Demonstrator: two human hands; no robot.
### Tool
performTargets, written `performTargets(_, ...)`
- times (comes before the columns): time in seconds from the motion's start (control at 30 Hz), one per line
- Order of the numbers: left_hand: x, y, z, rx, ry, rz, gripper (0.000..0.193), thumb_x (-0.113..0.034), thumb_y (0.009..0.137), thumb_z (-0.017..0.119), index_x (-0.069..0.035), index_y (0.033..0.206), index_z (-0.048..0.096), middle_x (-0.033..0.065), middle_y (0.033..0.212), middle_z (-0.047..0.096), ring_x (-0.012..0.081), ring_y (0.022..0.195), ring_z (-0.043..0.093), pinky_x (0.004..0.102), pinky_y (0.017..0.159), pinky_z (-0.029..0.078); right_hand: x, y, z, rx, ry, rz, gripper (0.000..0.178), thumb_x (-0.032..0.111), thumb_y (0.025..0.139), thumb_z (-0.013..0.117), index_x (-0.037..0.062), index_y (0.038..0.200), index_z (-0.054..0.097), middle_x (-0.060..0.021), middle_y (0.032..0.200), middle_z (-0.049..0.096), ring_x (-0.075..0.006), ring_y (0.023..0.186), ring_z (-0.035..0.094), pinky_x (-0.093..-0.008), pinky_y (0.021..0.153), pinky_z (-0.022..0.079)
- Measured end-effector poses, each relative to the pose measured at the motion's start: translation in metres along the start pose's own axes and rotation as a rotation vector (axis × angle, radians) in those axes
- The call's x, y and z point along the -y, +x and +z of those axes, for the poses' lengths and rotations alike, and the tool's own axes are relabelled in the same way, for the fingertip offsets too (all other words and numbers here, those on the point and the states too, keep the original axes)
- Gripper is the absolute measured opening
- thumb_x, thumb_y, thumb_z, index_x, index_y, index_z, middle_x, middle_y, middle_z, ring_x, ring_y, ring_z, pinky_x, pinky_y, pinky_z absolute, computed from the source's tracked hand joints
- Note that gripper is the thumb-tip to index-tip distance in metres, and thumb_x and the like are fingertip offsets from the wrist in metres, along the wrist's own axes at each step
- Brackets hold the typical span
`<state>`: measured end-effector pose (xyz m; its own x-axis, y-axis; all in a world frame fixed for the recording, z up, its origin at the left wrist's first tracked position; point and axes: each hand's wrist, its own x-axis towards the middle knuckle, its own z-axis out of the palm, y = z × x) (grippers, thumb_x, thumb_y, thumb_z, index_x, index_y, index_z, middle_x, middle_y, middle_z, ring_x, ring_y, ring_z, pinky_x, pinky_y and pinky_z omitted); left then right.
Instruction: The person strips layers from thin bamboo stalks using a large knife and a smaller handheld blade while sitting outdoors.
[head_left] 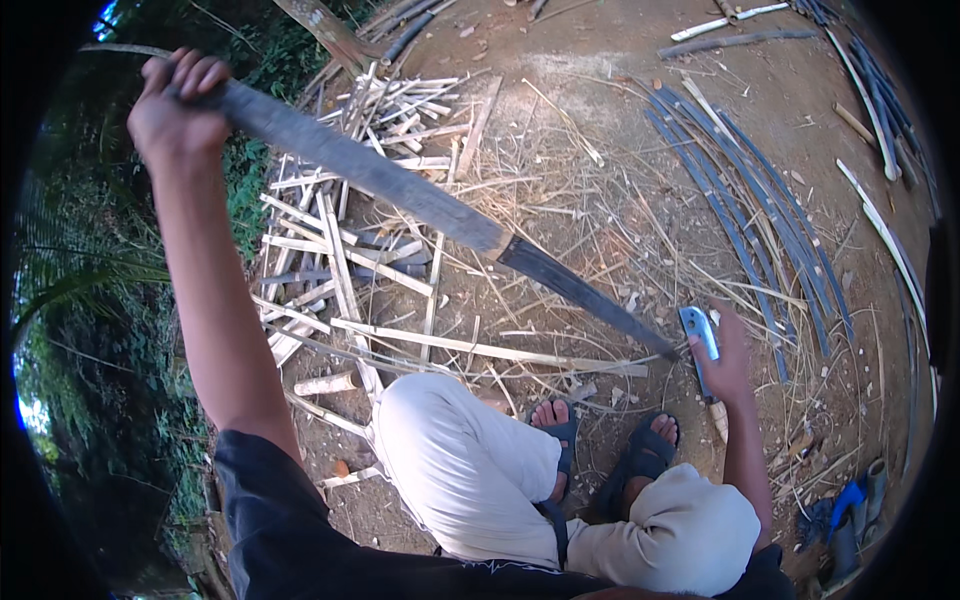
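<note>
My left hand (180,115) is raised at the upper left, its fingers wrapped round one end of a long, dark bamboo strip (370,175). The strip slants down across the view, with a node partway along, and its lower end comes close to my right hand (728,350). That hand is closed on a knife (698,328). Its shiny metal blade has a hole in it, and a pale wooden handle shows below. Whether the strip's tip touches the blade I cannot tell. My left hand is slightly blurred.
Pale split bamboo pieces (340,255) lie heaped at the left, beside green plants (110,300). Long dark strips (770,210) lie on the ground at the right, and thin shavings (580,190) cover the middle. A blue object (850,497) is at the lower right.
</note>
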<state>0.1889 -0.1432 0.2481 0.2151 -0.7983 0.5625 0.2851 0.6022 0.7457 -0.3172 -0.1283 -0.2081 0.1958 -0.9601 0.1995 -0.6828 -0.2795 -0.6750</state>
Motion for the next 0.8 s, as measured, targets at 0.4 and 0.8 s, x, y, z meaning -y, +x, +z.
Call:
performTargets(0.4,0.123,0.051,0.053,-0.309,0.505,-0.231,0.067,-0.047,0.102,0.039,0.009,0.137,0.028,0.0261,0.123,0.049,0.0362,0.118,0.049,0.0553,0.102,0.039,0.079,-0.021,0.037,0.434,0.808,0.224,0.043,0.039,0.103,0.047,0.0035,0.08,0.057,0.0017,0.059,0.05,-0.0061,0.054,0.048,-0.0241,0.051,0.039)
performTargets(0.8,0.366,-0.216,0.097,-0.104,-0.056,-1.255,0.058,-0.061,0.1,0.027,-0.008,0.112,0.046,0.003,0.069,0.048,0.0191,0.057,0.051,0.0391,0.058,0.05,0.141,0.014,0.079,0.214,1.037,0.459,0.033,0.035,0.103,0.047,0.0035,0.096,0.055,-0.002,0.066,0.057,-0.0087,0.055,0.055,-0.0268,0.05,0.045)
